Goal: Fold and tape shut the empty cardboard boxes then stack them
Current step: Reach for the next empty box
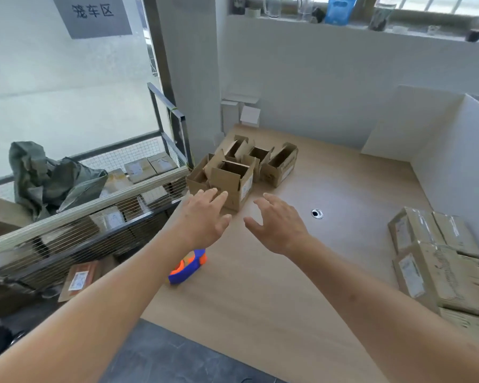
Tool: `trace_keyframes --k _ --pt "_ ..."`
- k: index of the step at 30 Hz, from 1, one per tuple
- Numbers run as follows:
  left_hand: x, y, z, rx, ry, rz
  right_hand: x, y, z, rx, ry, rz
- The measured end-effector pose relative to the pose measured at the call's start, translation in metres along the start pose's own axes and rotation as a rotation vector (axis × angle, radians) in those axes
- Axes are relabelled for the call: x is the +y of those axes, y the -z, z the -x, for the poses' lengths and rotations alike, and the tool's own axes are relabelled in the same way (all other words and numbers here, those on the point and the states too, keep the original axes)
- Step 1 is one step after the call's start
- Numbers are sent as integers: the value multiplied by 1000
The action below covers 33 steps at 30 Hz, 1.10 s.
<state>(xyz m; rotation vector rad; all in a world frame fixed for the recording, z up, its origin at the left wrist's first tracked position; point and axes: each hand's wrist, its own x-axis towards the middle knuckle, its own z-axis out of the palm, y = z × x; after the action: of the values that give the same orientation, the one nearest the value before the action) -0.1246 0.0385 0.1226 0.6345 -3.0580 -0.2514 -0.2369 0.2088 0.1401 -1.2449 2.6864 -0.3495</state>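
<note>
1. On the wooden table point(260, 286), toward its far left corner, stands a cluster of open cardboard boxes point(244, 164), their flaps raised and their insides bare.
2. Nearest of these is the front box point(234, 181), with a white label on its right-hand side; at least 3 more sit just behind and beside it, touching one another.
3. Both arms reach out over the table toward this cluster.
4. The left hand point(202, 219) has its fingers spread and nearly straight, holding nothing; its fingertips lie over the front box's near lower edge, though I cannot tell whether they touch it.
5. The right hand point(277, 225) is also spread, fingers loosely bent, thumb out to the left, holding nothing, and is just right of and nearer than the front box.
6. A blue and orange tape dispenser point(187, 268) rests on the table near its left edge, partly hidden under the left forearm.
7. At the right edge, a stack of taped boxes point(437, 261) with white labels stands well apart from the open ones.
8. Beyond the table's left edge, a wire cage cart point(94, 217) holds more parcels and a grey bag point(47, 175).
</note>
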Motion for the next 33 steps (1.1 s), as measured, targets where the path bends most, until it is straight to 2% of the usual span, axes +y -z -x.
trace_keyframes --k 7,12,22,28,33 --pt "-72 -18 -74 -41 34 14 -17 -47 -106 -46 -4 -44" --pt "-103 -42 -138 -99 46 26 -16 -91 -181 -145 -32 -69" --pt "-161 -89 -232 -169 -7 124 -22 -140 -291 -60 -6 62" --pt "-200 -114 -265 -189 -121 160 -30 -178 -328 -13 -229 216" --pt "-215 -116 -271 -141 -221 260 -44 -171 -317 -143 -296 192"
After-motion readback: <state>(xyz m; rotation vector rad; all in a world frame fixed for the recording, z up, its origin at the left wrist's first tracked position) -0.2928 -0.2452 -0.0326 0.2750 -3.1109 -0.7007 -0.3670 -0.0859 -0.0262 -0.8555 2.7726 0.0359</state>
